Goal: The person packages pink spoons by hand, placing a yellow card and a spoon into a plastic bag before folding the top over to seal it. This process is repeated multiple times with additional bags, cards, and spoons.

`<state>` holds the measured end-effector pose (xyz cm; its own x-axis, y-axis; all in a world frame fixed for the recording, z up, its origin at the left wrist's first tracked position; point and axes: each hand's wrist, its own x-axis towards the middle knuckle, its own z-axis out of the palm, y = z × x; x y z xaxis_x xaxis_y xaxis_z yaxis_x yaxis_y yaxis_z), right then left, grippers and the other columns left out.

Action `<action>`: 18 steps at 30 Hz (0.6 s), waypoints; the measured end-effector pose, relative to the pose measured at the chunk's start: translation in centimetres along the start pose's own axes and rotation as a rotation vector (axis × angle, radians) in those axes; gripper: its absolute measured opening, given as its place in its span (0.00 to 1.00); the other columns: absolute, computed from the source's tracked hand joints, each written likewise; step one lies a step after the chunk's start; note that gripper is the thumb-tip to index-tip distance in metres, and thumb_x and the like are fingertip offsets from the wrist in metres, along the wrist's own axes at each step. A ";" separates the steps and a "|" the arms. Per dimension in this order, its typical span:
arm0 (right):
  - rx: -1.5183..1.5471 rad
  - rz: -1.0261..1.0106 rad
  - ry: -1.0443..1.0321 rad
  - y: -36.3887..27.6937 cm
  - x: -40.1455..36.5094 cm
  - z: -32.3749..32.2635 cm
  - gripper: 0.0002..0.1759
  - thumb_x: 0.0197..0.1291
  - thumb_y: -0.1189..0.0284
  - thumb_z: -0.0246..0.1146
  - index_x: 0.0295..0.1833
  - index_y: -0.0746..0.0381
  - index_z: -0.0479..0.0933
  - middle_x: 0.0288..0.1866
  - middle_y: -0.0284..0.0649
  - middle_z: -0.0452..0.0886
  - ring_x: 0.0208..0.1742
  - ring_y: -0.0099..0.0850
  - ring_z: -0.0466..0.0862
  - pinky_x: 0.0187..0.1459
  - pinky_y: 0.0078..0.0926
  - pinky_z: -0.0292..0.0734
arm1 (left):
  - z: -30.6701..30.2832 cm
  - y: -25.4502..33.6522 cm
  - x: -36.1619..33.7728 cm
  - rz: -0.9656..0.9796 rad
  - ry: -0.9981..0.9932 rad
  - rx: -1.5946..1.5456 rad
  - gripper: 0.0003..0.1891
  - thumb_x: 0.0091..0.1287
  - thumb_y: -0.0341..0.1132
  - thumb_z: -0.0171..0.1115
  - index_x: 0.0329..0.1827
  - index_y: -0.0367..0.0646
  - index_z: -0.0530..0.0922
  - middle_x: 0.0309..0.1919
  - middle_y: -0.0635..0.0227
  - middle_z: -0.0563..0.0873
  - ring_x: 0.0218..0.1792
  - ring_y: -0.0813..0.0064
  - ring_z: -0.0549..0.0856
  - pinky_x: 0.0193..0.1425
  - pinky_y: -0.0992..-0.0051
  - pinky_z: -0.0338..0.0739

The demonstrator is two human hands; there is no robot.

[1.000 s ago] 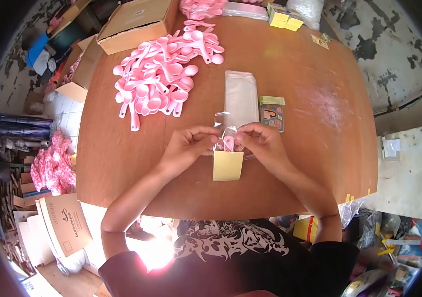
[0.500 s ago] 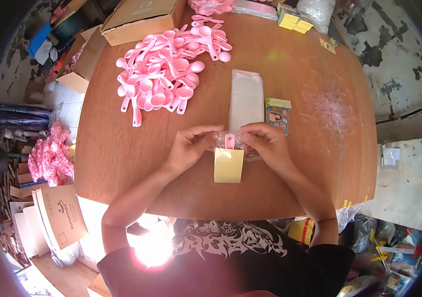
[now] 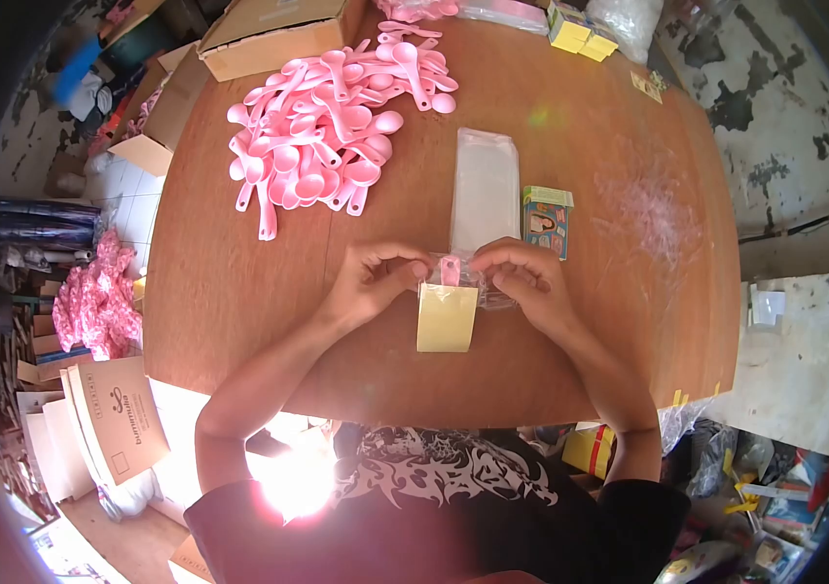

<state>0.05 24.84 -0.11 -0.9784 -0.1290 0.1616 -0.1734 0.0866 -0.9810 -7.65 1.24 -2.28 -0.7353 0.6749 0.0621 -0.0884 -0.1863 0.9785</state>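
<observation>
As it is pinched at both sides, the packet [image 3: 447,317] lies on the tabletop [image 3: 239,292].
Left hand [image 3: 371,282] and right hand [image 3: 526,282]: grip closed on packet corners, just below the bag stack [image 3: 485,190].

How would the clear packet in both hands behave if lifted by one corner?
The clear packet looks like thin film, so it is likely light and saggy. The yellow card below the hands looks flat, probably stiffening that end. The pink spoon pokes up between left hand and right hand, so it might slip out.
</observation>
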 end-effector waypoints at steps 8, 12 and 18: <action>-0.096 0.001 0.031 -2.0 -0.7 1.6 0.12 0.60 0.83 0.67 0.49 0.68 0.78 0.49 0.40 0.80 0.38 0.24 0.86 0.34 0.14 0.80 | 0.0 3.2 -1.9 -0.151 0.005 0.200 0.15 0.60 0.23 0.73 0.48 0.35 0.80 0.37 0.62 0.89 0.37 0.80 0.87 0.39 0.81 0.82; -0.252 -0.135 0.125 -3.6 -0.2 -0.5 0.10 0.60 0.80 0.67 0.48 0.66 0.80 0.44 0.39 0.83 0.36 0.23 0.85 0.34 0.19 0.79 | -3.0 11.0 -8.4 -0.207 -0.234 0.503 0.12 0.55 0.23 0.76 0.42 0.38 0.85 0.37 0.67 0.89 0.32 0.84 0.86 0.34 0.82 0.81; -0.480 -0.086 0.096 -3.4 0.3 -3.2 0.06 0.58 0.76 0.68 0.42 0.63 0.83 0.37 0.37 0.84 0.31 0.26 0.82 0.33 0.24 0.77 | -5.2 13.7 -18.0 -0.625 -0.422 0.959 0.22 0.52 0.30 0.76 0.52 0.41 0.82 0.40 0.60 0.88 0.40 0.68 0.89 0.44 0.72 0.84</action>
<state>0.02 27.72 3.64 -0.9603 -0.0665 0.2708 -0.2642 0.5275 -0.8074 0.88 -17.12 8.99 -0.4520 0.6715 -0.5872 0.3141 0.7359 0.5998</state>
